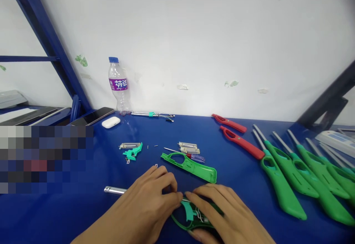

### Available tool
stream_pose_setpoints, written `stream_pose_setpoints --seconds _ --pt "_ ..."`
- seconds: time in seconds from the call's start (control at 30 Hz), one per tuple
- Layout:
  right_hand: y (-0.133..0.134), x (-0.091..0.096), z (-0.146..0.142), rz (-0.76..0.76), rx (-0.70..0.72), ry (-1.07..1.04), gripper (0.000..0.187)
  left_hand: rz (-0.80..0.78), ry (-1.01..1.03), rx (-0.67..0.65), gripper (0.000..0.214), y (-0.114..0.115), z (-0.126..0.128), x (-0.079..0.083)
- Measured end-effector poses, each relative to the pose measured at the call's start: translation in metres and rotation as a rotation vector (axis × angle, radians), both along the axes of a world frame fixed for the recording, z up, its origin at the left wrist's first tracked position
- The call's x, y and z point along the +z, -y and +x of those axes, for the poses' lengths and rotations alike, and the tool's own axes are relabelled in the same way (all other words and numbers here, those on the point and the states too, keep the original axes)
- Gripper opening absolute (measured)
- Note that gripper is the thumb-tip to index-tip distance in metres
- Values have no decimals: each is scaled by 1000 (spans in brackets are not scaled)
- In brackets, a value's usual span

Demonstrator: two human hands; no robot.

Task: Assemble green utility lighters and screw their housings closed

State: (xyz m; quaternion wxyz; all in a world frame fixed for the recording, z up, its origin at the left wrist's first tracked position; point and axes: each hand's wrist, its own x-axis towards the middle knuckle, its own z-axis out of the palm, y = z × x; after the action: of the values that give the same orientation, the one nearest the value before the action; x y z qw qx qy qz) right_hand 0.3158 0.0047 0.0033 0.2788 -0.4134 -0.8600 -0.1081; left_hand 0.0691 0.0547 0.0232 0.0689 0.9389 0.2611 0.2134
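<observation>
My left hand (149,199) is closed, thumb and fingertips pinching the upper edge of an opened green lighter shell (179,224). Curled over the other end of that shell is my right hand (222,207), its thumb at the lower edge. A teal trigger (189,210) and thin white wires (199,214) show inside the shell between my hands. A silver metal tube (114,190) sticks out to the left from behind my left hand. My palms and fingers hide much of the shell. The other green half shell (191,168) lies just beyond, inner side up.
A screwdriver (195,157) and several clear fuel tanks (189,148) lie behind the half shell. Loose teal parts (134,152) are left of them. Red shells (241,142) and several green lighters (283,188) lie right. A bottle (119,84), white case (111,122) and phone (94,117) are back left.
</observation>
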Motion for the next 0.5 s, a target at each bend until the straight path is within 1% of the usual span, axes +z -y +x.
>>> stream_pose_setpoints --seconds 0.17,0.27,0.37,0.5 --pt "4 3 -1 -13 -19 2 45 4 -7 17 33 -2 0 -4" --pt "6 1 0 -42 -33 -3 45 -20 -17 20 34 -3 1 -4" --pt "6 -2 3 -88 -66 9 44 11 -20 28 32 -2 4 -1" --pt "6 -5 10 -98 -82 1 56 71 -36 74 31 -1 0 2"
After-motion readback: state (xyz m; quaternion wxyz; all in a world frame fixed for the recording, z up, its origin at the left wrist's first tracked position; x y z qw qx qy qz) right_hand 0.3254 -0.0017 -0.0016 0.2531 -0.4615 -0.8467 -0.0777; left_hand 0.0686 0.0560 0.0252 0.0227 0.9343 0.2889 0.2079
